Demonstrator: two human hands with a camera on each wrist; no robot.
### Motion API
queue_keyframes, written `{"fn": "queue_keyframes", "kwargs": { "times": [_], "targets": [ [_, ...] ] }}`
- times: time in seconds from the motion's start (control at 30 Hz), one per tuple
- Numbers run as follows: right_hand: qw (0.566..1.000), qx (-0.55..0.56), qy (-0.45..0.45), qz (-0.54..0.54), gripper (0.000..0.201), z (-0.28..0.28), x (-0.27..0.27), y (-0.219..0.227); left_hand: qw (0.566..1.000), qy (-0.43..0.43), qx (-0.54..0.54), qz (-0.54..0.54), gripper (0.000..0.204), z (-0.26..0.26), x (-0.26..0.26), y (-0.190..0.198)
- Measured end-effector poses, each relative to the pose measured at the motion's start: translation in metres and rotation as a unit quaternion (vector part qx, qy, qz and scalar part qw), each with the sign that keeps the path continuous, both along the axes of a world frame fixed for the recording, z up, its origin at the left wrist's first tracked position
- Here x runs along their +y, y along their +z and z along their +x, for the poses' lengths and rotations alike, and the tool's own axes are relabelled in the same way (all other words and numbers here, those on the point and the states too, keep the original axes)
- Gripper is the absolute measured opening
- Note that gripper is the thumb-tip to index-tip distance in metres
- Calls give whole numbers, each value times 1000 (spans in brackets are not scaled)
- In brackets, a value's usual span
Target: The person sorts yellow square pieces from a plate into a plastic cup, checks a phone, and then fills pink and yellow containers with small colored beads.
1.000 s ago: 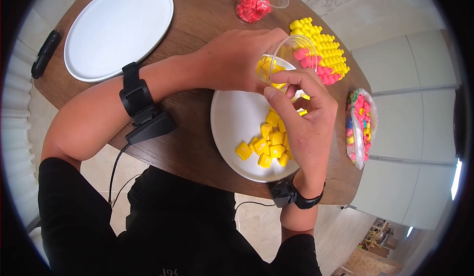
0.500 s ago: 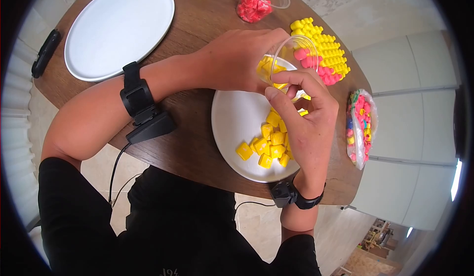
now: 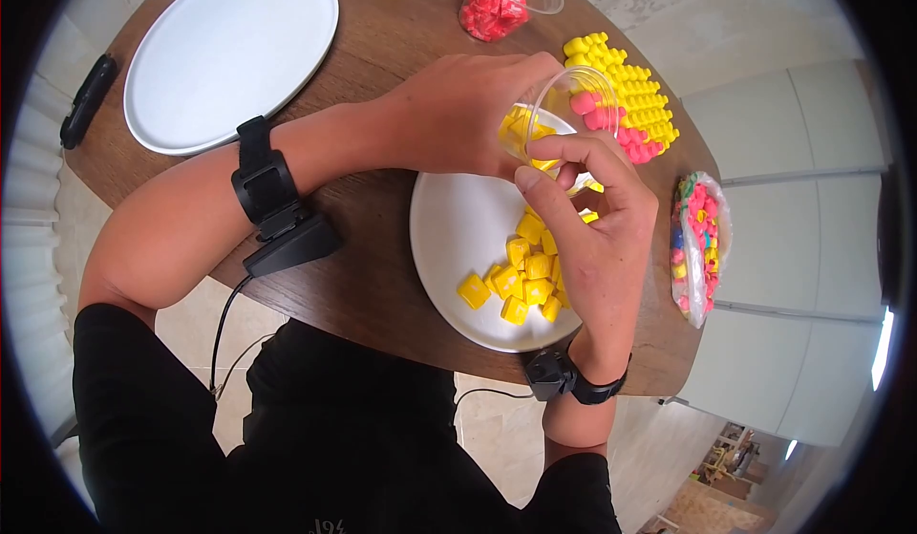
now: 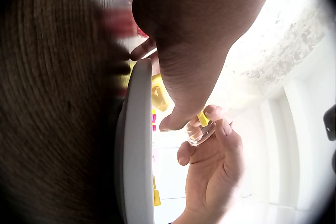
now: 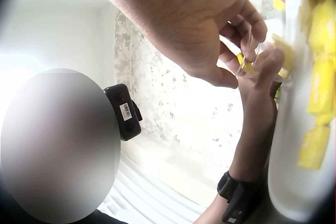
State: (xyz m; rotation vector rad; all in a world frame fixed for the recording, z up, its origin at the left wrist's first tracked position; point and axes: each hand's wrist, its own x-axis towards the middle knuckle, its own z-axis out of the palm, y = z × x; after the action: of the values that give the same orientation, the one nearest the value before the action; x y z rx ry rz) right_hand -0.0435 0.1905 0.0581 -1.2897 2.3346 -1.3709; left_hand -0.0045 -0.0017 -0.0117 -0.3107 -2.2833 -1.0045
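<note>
A clear plastic cup (image 3: 594, 83) with yellow wrapped candies (image 3: 521, 125) inside is held over a white plate (image 3: 444, 238). My left hand (image 3: 473, 114) reaches across from the left and grips the cup's body; its fingertips are hidden behind the cup in the head view. My right hand (image 3: 607, 228) pinches the cup at its near rim between thumb and bent index finger. In the left wrist view a yellow candy (image 4: 203, 118) shows beside the right fingertips. More yellow candies (image 3: 514, 281) lie heaped on the plate, partly covered by the right hand.
A second white plate (image 3: 229, 52) stands at the left. Toward the back is a cup of red candies (image 3: 492, 13). Rows of yellow and pink pieces (image 3: 630, 90) sit at the right, near a plastic bag of colourful pieces (image 3: 700, 243). A black device (image 3: 88, 99) lies at the left edge.
</note>
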Motion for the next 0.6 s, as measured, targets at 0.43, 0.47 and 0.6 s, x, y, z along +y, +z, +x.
{"fn": "queue_keyframes", "kwargs": {
  "times": [0.43, 0.47, 0.6],
  "targets": [
    [1000, -7, 0, -2, 14, 0, -1, 1, 999, -7, -32, 16, 72, 0, -1, -1],
    [1000, -7, 0, -1, 14, 0, 0, 1, 999, -7, -33, 17, 72, 0, -1, -1],
    [1000, -10, -1, -2, 15, 0, 0, 0, 1000, 1, -6, 2, 69, -2, -1, -3]
  ]
}}
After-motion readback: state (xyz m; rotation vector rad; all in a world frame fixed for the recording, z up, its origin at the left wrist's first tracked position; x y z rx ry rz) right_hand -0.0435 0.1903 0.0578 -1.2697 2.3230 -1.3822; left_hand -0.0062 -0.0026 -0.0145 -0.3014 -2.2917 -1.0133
